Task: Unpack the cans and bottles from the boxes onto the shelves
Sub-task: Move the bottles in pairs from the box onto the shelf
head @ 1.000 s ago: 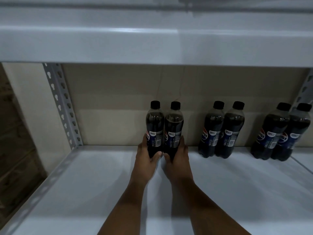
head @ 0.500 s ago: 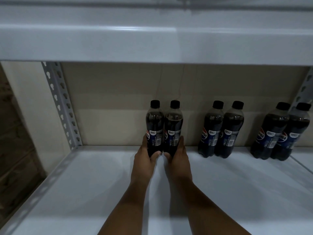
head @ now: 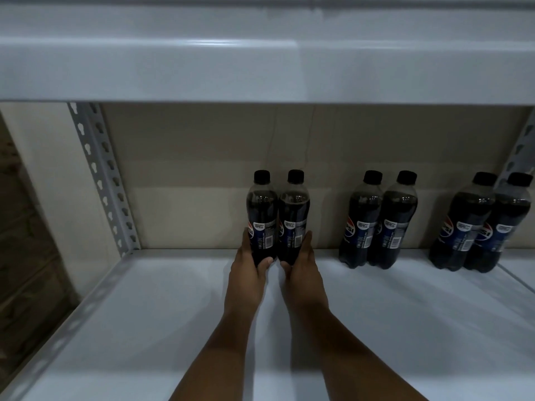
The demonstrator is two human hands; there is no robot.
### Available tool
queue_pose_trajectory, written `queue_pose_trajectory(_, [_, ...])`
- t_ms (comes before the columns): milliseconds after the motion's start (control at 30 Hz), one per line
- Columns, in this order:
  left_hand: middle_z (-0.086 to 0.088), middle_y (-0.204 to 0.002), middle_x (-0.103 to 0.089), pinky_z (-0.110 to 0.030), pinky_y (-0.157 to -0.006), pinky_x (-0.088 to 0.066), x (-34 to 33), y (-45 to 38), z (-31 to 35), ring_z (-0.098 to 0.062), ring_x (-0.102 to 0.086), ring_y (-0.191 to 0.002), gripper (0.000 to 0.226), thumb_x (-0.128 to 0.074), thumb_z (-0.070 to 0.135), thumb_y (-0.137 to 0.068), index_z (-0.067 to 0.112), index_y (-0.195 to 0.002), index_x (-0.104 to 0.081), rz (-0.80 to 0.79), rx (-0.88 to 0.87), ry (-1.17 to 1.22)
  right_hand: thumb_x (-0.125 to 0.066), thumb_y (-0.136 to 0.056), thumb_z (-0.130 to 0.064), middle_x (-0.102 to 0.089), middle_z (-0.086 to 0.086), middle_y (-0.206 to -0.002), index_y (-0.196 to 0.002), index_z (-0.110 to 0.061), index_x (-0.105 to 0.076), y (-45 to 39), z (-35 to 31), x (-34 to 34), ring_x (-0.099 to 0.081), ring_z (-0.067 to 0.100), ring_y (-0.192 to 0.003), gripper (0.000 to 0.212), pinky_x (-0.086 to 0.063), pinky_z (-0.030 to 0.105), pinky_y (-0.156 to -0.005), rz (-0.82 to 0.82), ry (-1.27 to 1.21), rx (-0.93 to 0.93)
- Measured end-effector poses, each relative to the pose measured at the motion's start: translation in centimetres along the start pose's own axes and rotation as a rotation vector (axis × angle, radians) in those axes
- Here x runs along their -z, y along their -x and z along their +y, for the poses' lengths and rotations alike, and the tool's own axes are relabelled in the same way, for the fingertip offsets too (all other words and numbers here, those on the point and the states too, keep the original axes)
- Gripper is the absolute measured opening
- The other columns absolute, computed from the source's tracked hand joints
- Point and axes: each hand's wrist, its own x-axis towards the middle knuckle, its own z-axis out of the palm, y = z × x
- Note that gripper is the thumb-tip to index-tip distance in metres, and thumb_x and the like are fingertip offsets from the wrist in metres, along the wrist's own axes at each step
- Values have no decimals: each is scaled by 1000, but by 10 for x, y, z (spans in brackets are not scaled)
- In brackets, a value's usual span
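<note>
Each hand grasps 1 of 2 full cola bottles standing upright at 12 o'clock on the shelf (head: 144, 328), left hand (head: 248, 269) on the left bottle (head: 261, 215), right hand (head: 301, 269) on the right bottle (head: 293, 215); they look heavy, rigid and smooth, best held low around the labelled waist.

Two bare forearms are showing from the lower edge of the head view, each ending in a bare hand. The left hand (head: 246, 273) and the right hand (head: 304, 274) are wearing no gloves, rings or bands that the view is showing. No sleeve is reaching into view on either arm; both forearms are showing uncovered from the frame edge to the wrist. No watch or strap is sitting at either wrist. The thumbnails are looking short and plain. The lighting is dim, so finer marks are staying too dark to tell.
</note>
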Motion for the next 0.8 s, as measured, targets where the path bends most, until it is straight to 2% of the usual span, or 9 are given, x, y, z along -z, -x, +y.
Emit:
queue_pose_trajectory(100, [-3,-150,-53,-34,-107,-44,0,0,2,-24,-55,-132,76,-61,25,-101,36,-162,-17,-4,-2,-16,-43,-105,-39,-30,0,-162,-155,-51,10,0,-1,-1,-45,23,-139,74,-37,45,-115,23,-39,-19])
queue_pose_trajectory(200, [-4,-152,-51,-33,-108,-42,0,1,2,-25,-53,-134,78,-59,26,-102,34,-163,-11,-24,-3,-28,-48,-104,-33,-28,2,-163,-159,-38,7,-1,0,1,-44,20,-138,79,-36,42,-115,20,-11,-4])
queue_pose_trajectory(300, [-7,-151,-52,-30,-105,-43,4,2,5,-26,-55,-133,79,-60,27,-102,29,-164,-10,-35,28,-15,-52,-104,-33,-28,4,-163,-160,-34,9,1,-2,2,-45,17,-137,83,-37,40,-113,5,-41,-18])
queue_pose_trajectory(400, [-4,-147,-55,-16,-97,-38,13,11,12,-16,-53,-132,81,-66,20,-99,19,-162,-16,-60,72,32,-58,-101,-34,-20,8,-165,-161,-24,11,11,-7,6,-35,24,-146,92,-35,38,-115,-13,42,6])
queue_pose_trajectory(467, [-6,-148,-53,-11,-96,-32,20,21,14,-17,-49,-136,84,-71,16,-96,15,-162,-18,-82,105,26,-58,-101,-33,-19,8,-164,-161,-20,9,25,-9,11,-30,25,-147,91,-33,36,-116,-2,46,34])
queue_pose_trajectory(533, [-10,-151,-51,-12,-99,-31,28,37,12,-23,-47,-141,83,-73,15,-94,12,-160,-24,-84,125,12,-60,-99,-27,-25,7,-159,-161,-20,5,46,-10,19,-30,26,-145,90,-34,35,-115,6,15,37])
queue_pose_trajectory(633, [-9,-149,-52,-15,-101,-33,40,70,16,-21,-50,-137,73,-73,15,-94,15,-156,-34,-115,135,16,-59,-98,-26,-33,7,-151,-161,-21,2,82,-8,34,-37,25,-139,87,-38,35,-112,-14,31,20])
queue_pose_trajectory(700, [-6,-144,-56,-13,-97,-37,50,99,25,-15,-54,-128,65,-71,13,-95,19,-152,-40,-135,163,73,-58,-98,-29,-37,6,-149,-161,-24,-1,109,-10,45,-44,23,-133,85,-44,32,-105,-52,29,-6])
queue_pose_trajectory(800, [-1,-131,-64,-6,-92,-43,62,143,43,-12,-61,-119,52,-69,11,-96,24,-143,-50,-151,143,154,-59,-99,-23,-53,3,-134,-161,-25,-12,155,-15,64,-54,3,-101,78,-43,7,-81,-61,23,37])
